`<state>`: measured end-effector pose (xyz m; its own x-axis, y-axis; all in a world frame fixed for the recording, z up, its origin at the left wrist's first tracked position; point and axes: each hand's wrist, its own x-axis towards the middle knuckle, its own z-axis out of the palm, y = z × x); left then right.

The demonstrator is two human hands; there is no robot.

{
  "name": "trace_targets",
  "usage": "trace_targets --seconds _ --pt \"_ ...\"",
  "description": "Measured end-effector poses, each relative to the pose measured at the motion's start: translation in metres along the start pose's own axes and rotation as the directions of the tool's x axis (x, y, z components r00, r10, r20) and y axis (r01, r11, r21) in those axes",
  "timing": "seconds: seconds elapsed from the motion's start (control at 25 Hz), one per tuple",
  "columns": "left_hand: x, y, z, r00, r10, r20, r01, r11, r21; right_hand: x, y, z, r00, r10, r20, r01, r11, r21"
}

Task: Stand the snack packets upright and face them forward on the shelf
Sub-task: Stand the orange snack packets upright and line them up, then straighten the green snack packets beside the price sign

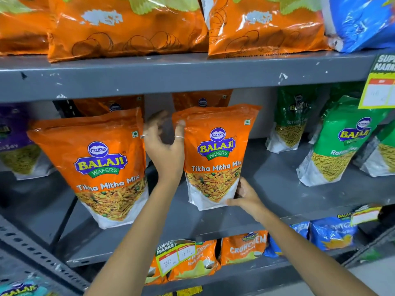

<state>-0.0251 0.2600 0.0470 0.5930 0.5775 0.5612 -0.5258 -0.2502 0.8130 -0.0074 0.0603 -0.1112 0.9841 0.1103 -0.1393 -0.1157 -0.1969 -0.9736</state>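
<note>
Bright, even indoor light from above. White glare streaks on glossy top-row orange packets (128, 24) and blue packet (363, 20), upper right of frame. Under grey shelf (171, 75), rear packets sit in shadow. Centre sharp, print legible. Edges soft, smeared; shelf lines bow from wide-angle distortion. Left hand (164, 144) slightly motion-blurred.

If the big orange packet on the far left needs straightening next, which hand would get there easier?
The left hand. It is at the upper left edge of the middle Tikha Mitha Mix packet, right beside the left packet. The right hand is at the middle packet's bottom right corner, and would have to cross over.
</note>
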Motion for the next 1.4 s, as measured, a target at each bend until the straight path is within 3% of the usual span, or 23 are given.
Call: trace_targets --seconds 0.08,0.16,0.24,0.36,0.6,0.8,0.92,1.0,1.12,1.24,1.32,1.4 --pt "-0.008 -0.004 0.002 0.971 0.232 -0.064 -0.223 0.967 0.123 -0.005 0.007 -0.01 0.987 -0.048 -0.152 0.052 0.998 0.022" --pt "-0.021 -0.005 0.01 0.901 0.432 -0.044 -0.418 0.89 0.183 -0.013 0.02 -0.031 0.884 -0.099 -0.457 0.101 0.995 -0.021" --pt "-0.039 -0.005 0.023 0.849 0.528 -0.008 -0.512 0.827 0.23 -0.018 0.032 -0.06 0.773 -0.139 -0.619 0.162 0.987 -0.02" --pt "-0.069 -0.005 0.056 0.822 0.567 0.048 -0.559 0.789 0.254 -0.018 0.041 -0.116 0.691 -0.145 -0.708 0.223 0.975 0.018" --pt "-0.134 -0.004 0.148 0.874 0.463 0.148 -0.486 0.841 0.24 -0.011 0.052 -0.231 0.602 -0.18 -0.778 0.238 0.97 -0.04" --pt "-0.173 -0.007 0.213 0.899 0.335 0.282 -0.403 0.885 0.234 -0.005 0.062 -0.295 0.632 -0.221 -0.742 0.272 0.961 -0.055" --pt "-0.196 -0.021 0.242 0.892 0.138 0.43 -0.266 0.93 0.255 0.007 0.065 -0.326 0.78 -0.105 -0.617 0.145 0.989 0.014" --pt "-0.21 -0.037 0.257 0.848 -0.095 0.521 -0.097 0.939 0.329 0.013 0.073 -0.338 0.868 -0.015 -0.497 0.033 0.999 0.027" --pt "-0.224 -0.053 0.274 0.679 -0.456 0.575 0.252 0.881 0.401 0.017 0.08 -0.342 0.937 -0.044 -0.347 0.053 0.998 0.016" --pt "-0.238 -0.069 0.284 0.549 -0.533 0.644 0.41 0.843 0.349 0.019 0.08 -0.337 0.97 -0.067 -0.232 0.058 0.997 -0.044" --pt "-0.244 -0.075 0.285 0.561 -0.562 0.608 0.454 0.823 0.342 0.017 0.082 -0.336 0.967 -0.078 -0.244 0.045 0.989 -0.138" --pt "-0.243 -0.08 0.28 0.614 -0.573 0.543 0.459 0.819 0.345 0.014 0.082 -0.335 0.958 -0.137 -0.251 0.082 0.972 -0.219"
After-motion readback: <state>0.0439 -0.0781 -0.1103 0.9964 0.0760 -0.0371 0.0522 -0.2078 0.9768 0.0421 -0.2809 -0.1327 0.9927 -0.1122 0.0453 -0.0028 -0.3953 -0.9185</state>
